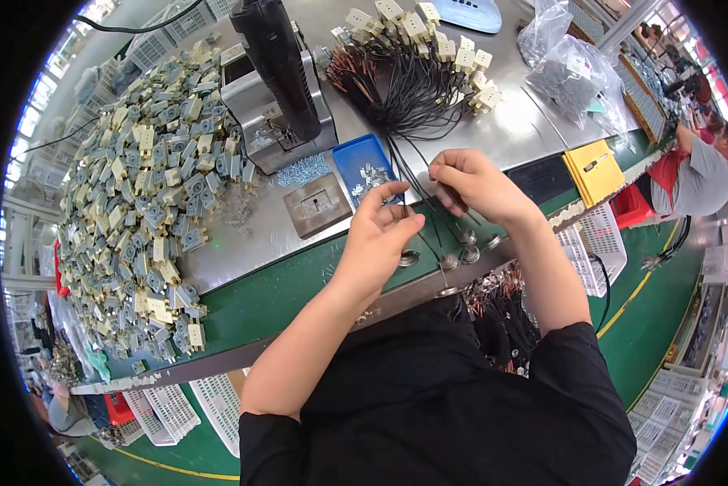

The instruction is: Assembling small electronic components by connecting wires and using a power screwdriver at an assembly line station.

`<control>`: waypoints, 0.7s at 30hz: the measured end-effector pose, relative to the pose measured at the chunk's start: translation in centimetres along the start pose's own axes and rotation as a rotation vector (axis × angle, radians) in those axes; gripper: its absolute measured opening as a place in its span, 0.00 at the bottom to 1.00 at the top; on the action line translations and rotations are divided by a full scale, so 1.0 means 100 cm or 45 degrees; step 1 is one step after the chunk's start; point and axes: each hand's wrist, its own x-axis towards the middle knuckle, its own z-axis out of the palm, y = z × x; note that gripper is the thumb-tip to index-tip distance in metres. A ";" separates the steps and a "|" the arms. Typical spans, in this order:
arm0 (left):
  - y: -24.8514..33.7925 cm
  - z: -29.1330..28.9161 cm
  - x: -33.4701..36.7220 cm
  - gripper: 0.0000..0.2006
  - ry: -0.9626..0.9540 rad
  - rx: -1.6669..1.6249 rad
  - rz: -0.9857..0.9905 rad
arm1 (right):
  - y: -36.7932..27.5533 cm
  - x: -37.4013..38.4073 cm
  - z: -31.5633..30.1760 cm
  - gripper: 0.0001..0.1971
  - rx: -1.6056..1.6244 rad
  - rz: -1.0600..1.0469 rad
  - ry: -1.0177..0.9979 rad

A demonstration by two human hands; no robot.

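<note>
My right hand (473, 186) is closed in a pinch at the black wires (410, 166), thumb against bent fingers; the exact grip is partly hidden. To its left, my left hand (378, 235) has thumb and index finger apart, with nothing visible between them. The wires run from a large bundle (392, 117) with cream connector blocks (413, 27) at their ends. Below the hands, round silvery metal pieces (470, 253) lie at the bench's front edge, where wires lead down to them. A blue tray (354, 152) of small metal parts sits just beyond my left hand.
A big heap of grey-and-cream blocks (145, 194) covers the left side. A metal bench machine (271, 121) and a steel fixture block (317, 206) stand beside the tray. At right lie a yellow notebook (595, 174) and clear plastic bags (570, 77). Another person (692, 174) is far right.
</note>
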 end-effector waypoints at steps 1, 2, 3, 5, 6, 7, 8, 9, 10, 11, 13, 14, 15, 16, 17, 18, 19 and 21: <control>0.001 -0.002 0.000 0.26 -0.001 0.000 0.000 | 0.005 0.000 -0.009 0.11 -0.011 0.026 -0.017; 0.003 -0.005 0.000 0.24 -0.012 0.026 -0.001 | 0.005 -0.001 -0.014 0.11 -0.011 0.026 -0.017; 0.004 -0.009 0.000 0.23 -0.026 0.051 -0.007 | 0.006 -0.003 -0.018 0.12 0.000 -0.019 0.021; 0.011 -0.019 -0.004 0.22 -0.049 0.090 -0.025 | 0.007 -0.006 -0.026 0.20 0.019 -0.091 0.011; 0.014 -0.022 -0.005 0.21 -0.069 0.130 -0.032 | 0.006 -0.006 -0.031 0.20 0.016 -0.091 0.011; 0.013 -0.025 -0.006 0.20 -0.048 0.216 0.001 | 0.005 -0.005 -0.036 0.20 0.191 -0.112 -0.075; 0.016 -0.027 -0.009 0.20 -0.045 0.215 0.006 | 0.004 -0.004 -0.042 0.19 0.364 -0.133 -0.163; 0.021 -0.029 -0.013 0.20 -0.094 0.278 -0.008 | 0.002 0.000 -0.048 0.19 0.545 -0.209 -0.231; 0.025 -0.032 -0.017 0.19 -0.141 0.342 -0.022 | 0.000 0.004 -0.053 0.20 0.726 -0.286 -0.301; 0.027 -0.036 -0.018 0.19 -0.174 0.377 -0.005 | -0.002 0.008 -0.055 0.20 0.878 -0.374 -0.281; 0.036 -0.042 -0.023 0.20 -0.155 0.498 0.060 | -0.034 0.013 -0.035 0.22 1.050 -0.488 -0.210; 0.039 -0.044 -0.024 0.21 -0.137 0.517 0.138 | -0.037 0.022 -0.030 0.22 1.046 -0.488 -0.219; 0.045 -0.044 -0.025 0.21 -0.133 0.517 0.144 | -0.041 0.031 -0.026 0.24 0.745 -0.616 -0.208; 0.054 -0.043 -0.027 0.25 -0.127 0.368 0.264 | -0.044 0.040 -0.023 0.25 0.441 -0.736 -0.194; 0.061 -0.042 -0.028 0.28 -0.120 0.218 0.382 | -0.048 0.048 -0.019 0.23 0.107 -0.781 -0.261; 0.065 -0.048 -0.032 0.28 -0.088 0.220 0.389 | -0.062 0.044 0.006 0.18 -0.101 -0.809 -0.188; 0.068 -0.053 -0.033 0.31 -0.178 0.147 0.530 | -0.073 0.045 0.021 0.15 -0.362 -0.887 -0.228; 0.076 -0.055 -0.035 0.32 -0.297 0.064 0.725 | -0.075 0.056 0.045 0.11 -0.741 -1.133 -0.248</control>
